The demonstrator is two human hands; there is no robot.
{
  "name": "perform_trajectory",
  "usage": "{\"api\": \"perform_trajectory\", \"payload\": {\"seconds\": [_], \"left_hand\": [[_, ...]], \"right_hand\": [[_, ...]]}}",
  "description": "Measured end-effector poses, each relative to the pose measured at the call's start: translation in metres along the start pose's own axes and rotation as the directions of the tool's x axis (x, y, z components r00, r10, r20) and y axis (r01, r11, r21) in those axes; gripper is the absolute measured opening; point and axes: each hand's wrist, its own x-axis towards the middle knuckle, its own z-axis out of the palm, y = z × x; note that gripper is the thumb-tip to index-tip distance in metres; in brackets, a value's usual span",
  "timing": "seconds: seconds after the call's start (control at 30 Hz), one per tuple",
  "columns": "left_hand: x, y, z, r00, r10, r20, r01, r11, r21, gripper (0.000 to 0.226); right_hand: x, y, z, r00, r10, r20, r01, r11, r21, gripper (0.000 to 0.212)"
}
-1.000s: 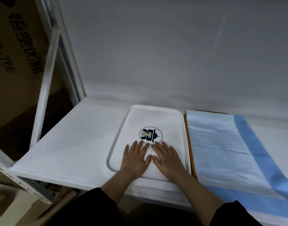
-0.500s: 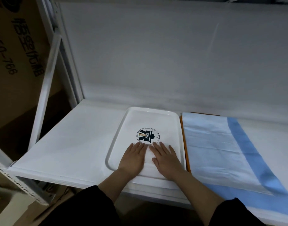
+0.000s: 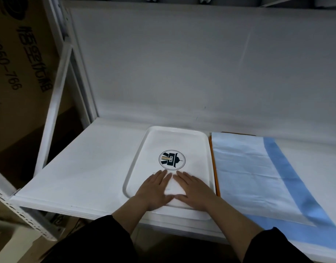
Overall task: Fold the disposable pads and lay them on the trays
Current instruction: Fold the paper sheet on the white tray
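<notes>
A white tray (image 3: 191, 137) with a round dark logo (image 3: 172, 160) lies on the white shelf, its near edge at the shelf's front. My left hand (image 3: 153, 190) and my right hand (image 3: 196, 190) rest flat, side by side, on the tray's near half, fingers straight and thumbs almost meeting. To the right of the tray a pale blue disposable pad (image 3: 247, 175) with a darker blue border lies spread flat, over an orange tray (image 3: 213, 162) of which only the left edge shows.
The white shelf surface (image 3: 83, 168) extends left of the tray. A white back panel (image 3: 182, 63) stands behind. A white metal rack upright (image 3: 55, 88) and brown cardboard boxes (image 3: 20, 63) are at the left.
Both hands have slid a little back toward me on the tray, away from the logo. The view has tilted upward slightly.
</notes>
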Motion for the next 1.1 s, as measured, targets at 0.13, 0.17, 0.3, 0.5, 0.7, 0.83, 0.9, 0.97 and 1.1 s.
{"api": "perform_trajectory", "payload": {"seconds": [0.13, 0.17, 0.3, 0.5, 0.7, 0.83, 0.9, 0.97, 1.1], "left_hand": [[-0.001, 0.003, -0.007, 1.000, 0.000, -0.009, 0.000, 0.998, 0.059, 0.072], [-0.002, 0.005, -0.010, 1.000, 0.000, -0.010, 0.001, 0.997, 0.079, 0.069], [-0.006, 0.014, -0.027, 0.999, -0.036, -0.041, 0.040, 0.994, 0.103, 0.057], [-0.017, 0.018, -0.044, 0.977, -0.107, -0.185, 0.092, 0.992, -0.088, 0.046], [-0.028, 0.028, -0.063, 0.953, -0.158, -0.259, 0.108, 0.974, -0.198, 0.030], [-0.041, 0.035, -0.074, 0.947, -0.173, -0.272, 0.102, 0.961, -0.256, 0.027], [-0.046, 0.036, -0.080, 0.936, -0.190, -0.295, 0.109, 0.957, -0.271, 0.024], [-0.058, 0.044, -0.088, 0.913, -0.215, -0.346, 0.111, 0.948, -0.297, 0.019], [-0.076, 0.053, -0.099, 0.849, -0.302, -0.433, 0.061, 0.870, -0.489, 0.010]], "right_hand": [[-0.001, -0.004, -0.011, 1.000, -0.011, 0.012, 0.011, 0.999, -0.034, 0.063], [-0.002, -0.006, -0.015, 1.000, -0.012, 0.013, 0.012, 0.999, -0.041, 0.060], [-0.009, -0.009, -0.027, 0.999, 0.013, -0.040, -0.017, 0.994, -0.109, 0.056], [-0.027, -0.003, -0.047, 0.956, 0.064, -0.285, -0.091, 0.992, -0.082, 0.034], [-0.050, -0.006, -0.077, 0.830, 0.186, -0.526, -0.083, 0.973, 0.214, 0.017], [-0.067, -0.012, -0.092, 0.798, 0.240, -0.552, -0.097, 0.956, 0.276, 0.020], [-0.073, -0.013, -0.095, 0.790, 0.270, -0.550, -0.132, 0.952, 0.278, 0.023], [-0.087, -0.014, -0.097, 0.776, 0.314, -0.547, -0.164, 0.938, 0.305, 0.027], [-0.107, -0.014, -0.096, 0.756, 0.400, -0.518, -0.204, 0.896, 0.395, 0.032]]}}
